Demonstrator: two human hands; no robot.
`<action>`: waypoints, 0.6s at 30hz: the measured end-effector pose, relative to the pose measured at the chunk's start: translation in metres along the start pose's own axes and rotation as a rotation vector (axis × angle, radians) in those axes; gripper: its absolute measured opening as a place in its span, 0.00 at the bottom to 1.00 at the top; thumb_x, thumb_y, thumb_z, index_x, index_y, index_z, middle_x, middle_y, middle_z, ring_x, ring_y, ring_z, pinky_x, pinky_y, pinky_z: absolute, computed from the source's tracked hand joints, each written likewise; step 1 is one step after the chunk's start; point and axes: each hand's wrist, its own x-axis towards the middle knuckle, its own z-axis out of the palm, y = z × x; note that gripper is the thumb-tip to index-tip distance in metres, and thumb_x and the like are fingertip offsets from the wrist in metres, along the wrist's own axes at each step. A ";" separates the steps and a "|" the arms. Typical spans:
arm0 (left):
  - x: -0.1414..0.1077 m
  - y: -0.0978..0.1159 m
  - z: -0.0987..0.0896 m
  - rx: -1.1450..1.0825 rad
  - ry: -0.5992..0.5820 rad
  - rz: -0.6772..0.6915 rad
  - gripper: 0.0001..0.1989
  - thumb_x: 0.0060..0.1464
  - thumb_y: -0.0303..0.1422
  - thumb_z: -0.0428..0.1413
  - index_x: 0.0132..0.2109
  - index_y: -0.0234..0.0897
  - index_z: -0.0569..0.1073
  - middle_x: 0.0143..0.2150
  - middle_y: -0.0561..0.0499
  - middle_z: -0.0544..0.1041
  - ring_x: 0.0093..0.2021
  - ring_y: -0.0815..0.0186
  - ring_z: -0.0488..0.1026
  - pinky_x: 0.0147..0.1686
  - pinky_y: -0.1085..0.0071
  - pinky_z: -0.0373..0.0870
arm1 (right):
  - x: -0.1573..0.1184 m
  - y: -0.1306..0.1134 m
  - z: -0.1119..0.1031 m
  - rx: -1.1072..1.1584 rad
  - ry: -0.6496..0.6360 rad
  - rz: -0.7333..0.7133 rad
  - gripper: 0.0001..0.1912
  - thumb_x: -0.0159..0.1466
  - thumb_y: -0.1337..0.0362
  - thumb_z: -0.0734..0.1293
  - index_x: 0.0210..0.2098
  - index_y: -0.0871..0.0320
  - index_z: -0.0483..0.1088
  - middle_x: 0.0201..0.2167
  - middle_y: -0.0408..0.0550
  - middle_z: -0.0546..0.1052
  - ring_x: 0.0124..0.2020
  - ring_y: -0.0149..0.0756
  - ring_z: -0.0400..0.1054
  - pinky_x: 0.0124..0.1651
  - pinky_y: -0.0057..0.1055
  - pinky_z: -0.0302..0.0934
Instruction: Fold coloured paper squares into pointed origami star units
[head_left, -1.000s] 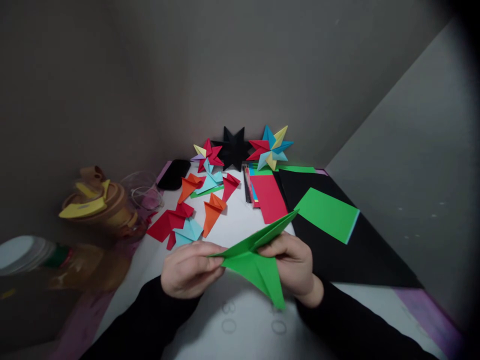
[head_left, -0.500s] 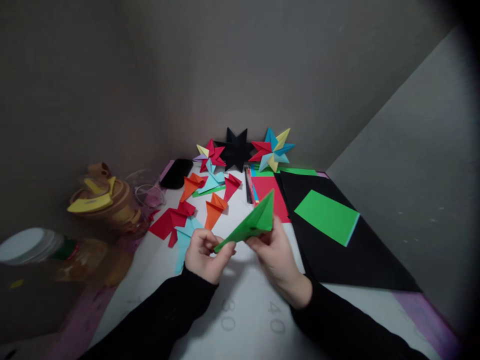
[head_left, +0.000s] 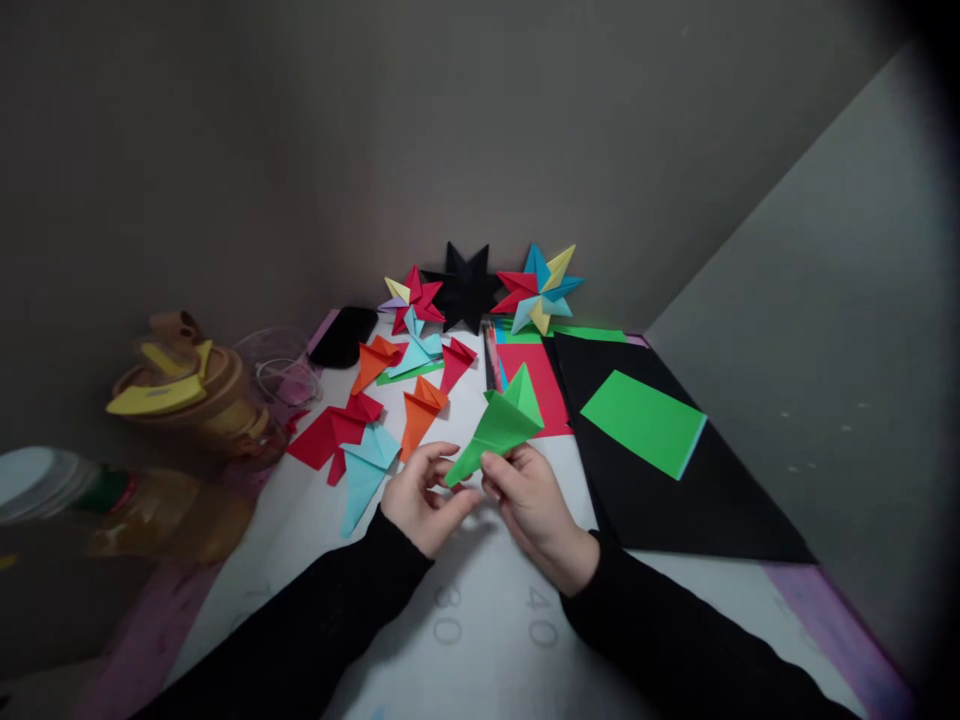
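My right hand (head_left: 536,505) pinches a folded green paper piece (head_left: 499,425), its thumb on the near face and the fingers behind. The piece is held tilted above the white sheet, its narrow tip pointing down left and two points fanned at the top. My left hand (head_left: 424,500) is around that narrow tip, thumb and fingers apart, with no clear grip on it. Just left of my left hand lies a light blue folded piece (head_left: 367,465). Beyond are an orange folded piece (head_left: 424,410) and red folded pieces (head_left: 330,435).
At the back, a black paper star (head_left: 466,290) stands between two multicoloured stars (head_left: 412,300). Green paper (head_left: 645,420) lies on black sheets (head_left: 720,500) at right; red paper (head_left: 536,390) is beside them. A phone (head_left: 345,337), clay pot (head_left: 225,400) and jar (head_left: 165,510) are left.
The green piece has turned, showing its spread top folds. My right thumb has moved onto its front, and my left thumb has come off the tip. The view has shifted slightly.
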 end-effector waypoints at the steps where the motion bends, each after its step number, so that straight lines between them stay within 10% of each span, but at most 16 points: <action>1: 0.001 -0.001 -0.001 0.049 0.008 0.016 0.18 0.39 0.33 0.62 0.40 0.36 0.68 0.31 0.50 0.75 0.29 0.69 0.70 0.20 0.79 0.62 | 0.000 0.001 -0.001 -0.010 -0.004 -0.004 0.13 0.53 0.61 0.70 0.22 0.59 0.62 0.15 0.36 0.60 0.17 0.23 0.50 0.21 0.24 0.45; 9: 0.008 -0.003 -0.006 0.086 -0.106 -0.195 0.14 0.45 0.41 0.57 0.25 0.33 0.71 0.15 0.53 0.72 0.11 0.76 0.57 0.11 0.79 0.51 | -0.001 0.012 -0.002 -0.048 -0.076 0.066 0.10 0.53 0.61 0.70 0.24 0.59 0.66 0.19 0.40 0.68 0.19 0.27 0.59 0.23 0.26 0.51; 18: 0.011 -0.003 -0.003 -0.090 -0.082 -0.311 0.18 0.39 0.41 0.61 0.20 0.35 0.61 0.15 0.52 0.73 0.11 0.76 0.62 0.10 0.82 0.49 | 0.009 0.008 -0.007 0.017 0.130 -0.083 0.12 0.53 0.62 0.69 0.22 0.58 0.61 0.16 0.35 0.62 0.18 0.25 0.52 0.22 0.25 0.45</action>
